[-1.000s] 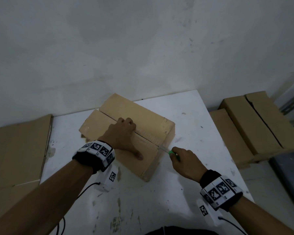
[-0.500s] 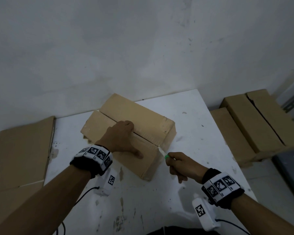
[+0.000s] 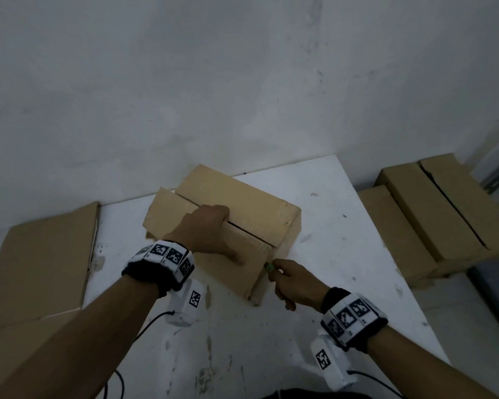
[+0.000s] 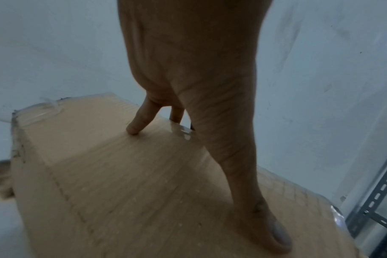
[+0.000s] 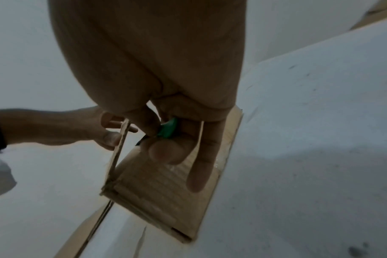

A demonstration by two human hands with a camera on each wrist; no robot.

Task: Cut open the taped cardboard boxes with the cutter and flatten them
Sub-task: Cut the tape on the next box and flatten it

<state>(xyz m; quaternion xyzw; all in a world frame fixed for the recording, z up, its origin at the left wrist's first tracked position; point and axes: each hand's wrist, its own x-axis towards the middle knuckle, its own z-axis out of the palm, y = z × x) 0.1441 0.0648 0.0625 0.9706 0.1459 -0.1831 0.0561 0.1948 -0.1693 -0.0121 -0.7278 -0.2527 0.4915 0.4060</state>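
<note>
A brown cardboard box (image 3: 251, 203) lies on the white table (image 3: 343, 226), its top seam split open. My left hand (image 3: 211, 231) presses on the near top flap (image 4: 144, 174), thumb stretched toward the box's right end and fingers (image 4: 135, 122) at the seam. My right hand (image 3: 294, 280) grips a green cutter (image 3: 270, 266) at the box's near right end, by the edge of the end face (image 5: 166, 192). In the right wrist view the green cutter (image 5: 168, 129) sits between thumb and fingers; its blade is hidden.
Flat cardboard sheets (image 3: 38, 254) lie off the table's left edge. Two more closed boxes (image 3: 432, 214) sit on the floor to the right. A grey metal rack (image 4: 378, 200) stands at the far right. The wall runs close behind the table.
My right hand has drawn the cutter off the top seam and down to the box's right end edge, moving slightly left. The left hand stays pressing on the flap.
</note>
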